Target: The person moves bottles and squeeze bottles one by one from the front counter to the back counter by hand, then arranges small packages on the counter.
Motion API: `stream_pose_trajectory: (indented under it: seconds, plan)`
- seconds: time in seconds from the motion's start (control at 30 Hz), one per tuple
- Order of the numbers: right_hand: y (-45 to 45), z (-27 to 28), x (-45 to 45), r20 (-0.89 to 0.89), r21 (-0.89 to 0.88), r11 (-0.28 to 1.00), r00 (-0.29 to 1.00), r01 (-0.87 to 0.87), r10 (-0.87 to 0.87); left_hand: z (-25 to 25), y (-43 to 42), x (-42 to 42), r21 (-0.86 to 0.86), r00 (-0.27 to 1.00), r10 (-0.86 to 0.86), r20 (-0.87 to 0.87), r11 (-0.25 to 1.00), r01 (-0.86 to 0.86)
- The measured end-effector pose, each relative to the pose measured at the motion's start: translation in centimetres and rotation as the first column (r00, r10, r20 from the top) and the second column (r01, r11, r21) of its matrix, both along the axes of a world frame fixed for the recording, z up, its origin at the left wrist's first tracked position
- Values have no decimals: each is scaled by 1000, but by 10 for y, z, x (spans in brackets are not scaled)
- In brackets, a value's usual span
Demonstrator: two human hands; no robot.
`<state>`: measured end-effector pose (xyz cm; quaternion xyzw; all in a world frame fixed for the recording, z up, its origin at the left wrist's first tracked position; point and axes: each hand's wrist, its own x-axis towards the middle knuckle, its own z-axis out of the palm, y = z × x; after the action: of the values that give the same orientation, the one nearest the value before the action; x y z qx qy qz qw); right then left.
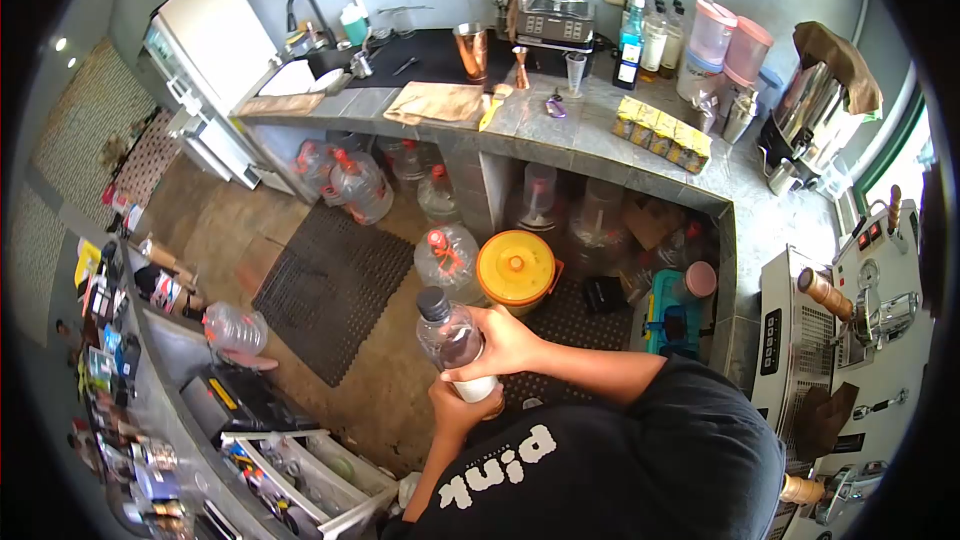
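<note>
I've got the right hand (508, 338) here, fingers closed around the black-capped bottle (453, 342), while the left hand (461, 408) curls snugly round its lower end! It's cap-up over the floor (395, 315), out from the counter's (548, 128) front edge.

Yellow-lidded bucket (516, 272) beside clear jug (440, 266)
</note>
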<state>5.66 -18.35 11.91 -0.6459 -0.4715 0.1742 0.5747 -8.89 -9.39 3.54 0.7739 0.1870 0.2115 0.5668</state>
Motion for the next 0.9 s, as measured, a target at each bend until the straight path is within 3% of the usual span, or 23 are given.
stream_pose_trajectory:
  seconds: [0.17, 0.2, 0.27, 0.37, 0.57, 0.63, 0.67, 0.73, 0.83, 0.9]
  plan:
    - [-8, -8, 48, 36, -7, 977, 976, 214, -214, -7, 16, 69, 59, 983, -143, 118, 989, 137]
    - [-13, 8, 57, -105, -222, 961, 976, 166, -193, -4, 21, 83, 34, 978, -196, 70, 980, 194]
    - [-13, 9, 74, -29, -190, 944, 959, 270, -280, -2, 35, 112, 93, 954, -301, -4, 949, 300]
    - [-13, 25, 99, 70, -139, 911, 922, 388, -382, 5, 49, 160, 80, 900, -431, 62, 901, 426]
    - [-16, 43, 135, 248, -268, 780, 823, 565, -511, 18, 62, 225, 85, 793, -594, 136, 804, 588]
    - [-17, 40, 139, 204, -247, 772, 810, 586, -549, 23, 61, 234, -111, 757, -619, 210, 754, 647]
    - [-18, 40, 140, 162, -223, 767, 799, 602, -580, 9, 65, 242, 35, 737, -645, 202, 757, 653]
    - [-22, 45, 145, 157, -186, 755, 778, 629, -609, -18, 66, 261, 44, 704, -681, 200, 724, 688]
    - [-29, 57, 159, 176, -143, 729, 742, 669, -646, -3, 59, 279, -22, 666, -718, 203, 677, 736]
    - [-35, 63, 173, 189, -135, 687, 700, 713, -689, 17, 56, 292, 189, 674, -723, 151, 691, 698]
